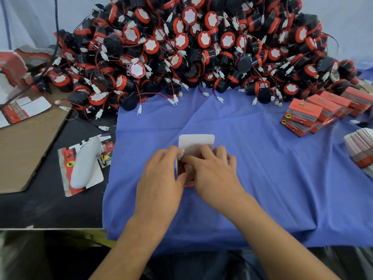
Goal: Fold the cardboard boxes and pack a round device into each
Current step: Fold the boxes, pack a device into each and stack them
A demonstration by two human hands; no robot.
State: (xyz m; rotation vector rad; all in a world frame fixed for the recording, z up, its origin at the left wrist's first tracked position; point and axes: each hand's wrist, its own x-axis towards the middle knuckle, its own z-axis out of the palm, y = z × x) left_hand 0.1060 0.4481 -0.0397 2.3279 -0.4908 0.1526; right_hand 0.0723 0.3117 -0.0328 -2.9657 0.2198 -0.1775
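Head view. The left hand (161,174) is gripping the left wall of a small cardboard box (196,143), its fingers curled and closed together, the thumb lying along the box's near edge. The right hand (213,172) is covering the box mouth from the right; its fingers are bent, the index finger is reaching leftward until it is touching the left hand's fingertips, and the rest are resting against the base of the flap. Whether the right hand is pinching anything is not discernible.

The box is standing between the two hands on a creased blue cloth (262,168). Its white, round-cornered flap is pointing away from the person and standing open beyond the fingertips. A round device (184,168) is sitting inside the box, showing only as a sliver of red and white in the gap between the two hands.

Behind, a pile of round devices (201,47) is spreading across the far edge of the cloth: black cylindrical bodies, red rims, white scalloped discs, thin red and black wires ending in white connectors. At the right, folded orange boxes (314,114) are lying stacked in a row, and a fanned stack of flat box blanks (359,150) is sitting at the frame's edge. At the left, a white moulded plastic handle (84,162) is lying on a flat box blank on the black tabletop (50,209), beside a brown cardboard sheet (26,150)
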